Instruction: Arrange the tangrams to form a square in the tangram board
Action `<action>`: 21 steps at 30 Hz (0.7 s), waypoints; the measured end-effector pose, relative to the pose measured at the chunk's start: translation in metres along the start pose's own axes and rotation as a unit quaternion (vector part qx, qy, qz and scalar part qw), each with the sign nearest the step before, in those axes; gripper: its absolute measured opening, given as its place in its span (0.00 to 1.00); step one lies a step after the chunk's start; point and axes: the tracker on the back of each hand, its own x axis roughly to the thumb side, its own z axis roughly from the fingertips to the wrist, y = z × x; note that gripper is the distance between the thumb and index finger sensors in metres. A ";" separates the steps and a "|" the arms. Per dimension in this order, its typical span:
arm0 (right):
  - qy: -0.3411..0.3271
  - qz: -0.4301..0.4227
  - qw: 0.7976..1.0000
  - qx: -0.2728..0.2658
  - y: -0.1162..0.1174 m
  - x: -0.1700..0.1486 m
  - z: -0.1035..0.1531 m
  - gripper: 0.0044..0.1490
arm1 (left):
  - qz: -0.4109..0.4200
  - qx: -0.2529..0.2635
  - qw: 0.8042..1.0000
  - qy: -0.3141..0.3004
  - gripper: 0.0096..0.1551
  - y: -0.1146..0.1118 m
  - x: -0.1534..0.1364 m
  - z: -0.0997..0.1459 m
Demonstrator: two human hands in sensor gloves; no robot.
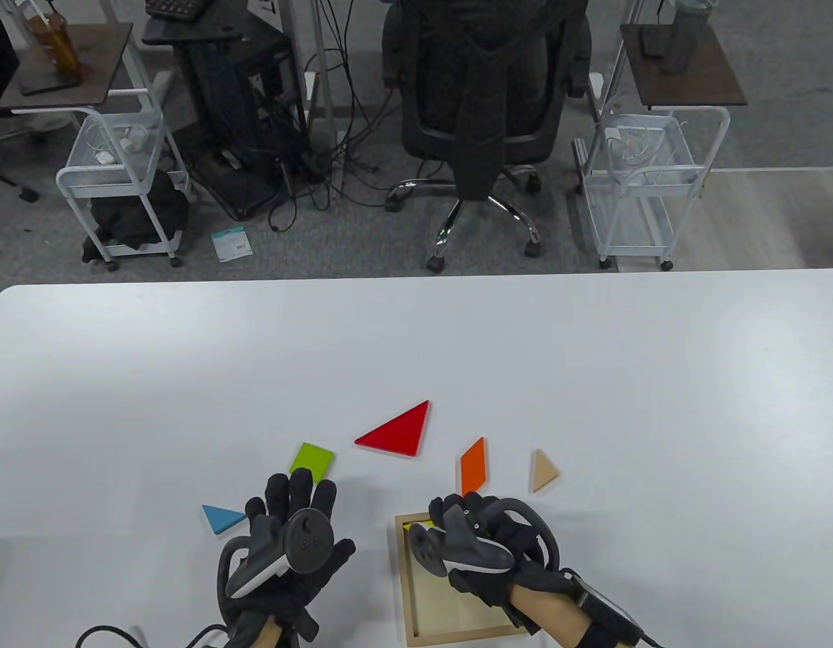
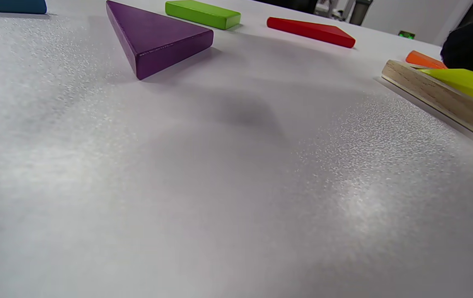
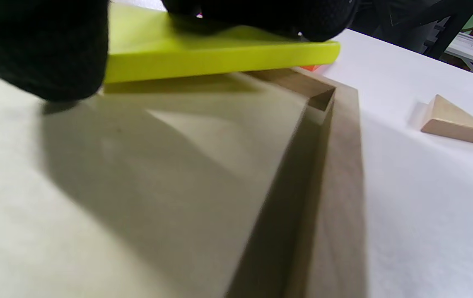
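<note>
The wooden tangram board point(image 1: 404, 594) lies at the near edge, mostly under my right hand point(image 1: 457, 516). That hand grips a yellow-green piece point(image 3: 220, 54), held tilted over the board's far corner point(image 3: 321, 97); the same piece point(image 2: 468, 82) pokes above the board rim point(image 2: 435, 93). My left hand point(image 1: 291, 496) hovers flat with straight fingers and holds nothing. A purple triangle point(image 2: 158, 37) lies on the table, hidden under that hand in the table view. Loose on the table are a red triangle point(image 1: 399, 428), green square point(image 1: 312, 460), orange parallelogram point(image 1: 472, 466), wood-coloured triangle point(image 1: 543, 470) and blue triangle point(image 1: 222, 518).
The white table point(image 1: 592, 378) stretches far beyond the pieces. Past its far edge stand an office chair point(image 1: 480, 115) and two white wire carts point(image 1: 119, 182), point(image 1: 649, 175).
</note>
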 end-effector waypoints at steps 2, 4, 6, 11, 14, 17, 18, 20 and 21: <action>0.000 -0.008 1.000 0.003 0.001 -0.001 -0.001 0.61 | 0.001 0.000 1.000 0.000 0.49 0.000 0.000 0.000; 0.001 -0.024 1.000 -0.007 0.002 -0.003 -0.001 0.60 | 0.000 -0.001 1.000 0.001 0.49 0.000 0.000 0.000; 0.004 -0.032 0.999 -0.005 0.002 -0.006 -0.003 0.60 | 0.001 -0.002 1.000 0.001 0.49 0.000 0.000 0.000; 0.016 -0.069 0.997 0.013 0.005 -0.015 -0.009 0.61 | 0.000 -0.004 1.000 0.002 0.49 0.000 0.000 0.000; 0.025 -0.101 0.994 0.023 0.009 -0.022 -0.013 0.60 | 0.000 -0.005 1.000 0.002 0.49 -0.001 0.000 -0.001; 0.030 -0.114 0.993 0.024 0.011 -0.025 -0.015 0.60 | 0.000 -0.006 1.000 0.002 0.49 -0.001 0.000 -0.001; 0.030 -0.112 0.993 0.024 0.010 -0.026 -0.014 0.60 | 0.000 -0.007 1.000 0.003 0.49 -0.001 0.000 -0.001; 0.038 -0.111 0.993 0.007 0.003 -0.032 -0.008 0.62 | 0.000 -0.008 1.000 0.003 0.49 -0.001 -0.001 -0.001; 0.049 -0.120 0.991 -0.018 -0.004 -0.040 -0.001 0.63 | 0.000 -0.008 1.000 0.004 0.49 -0.001 -0.001 -0.001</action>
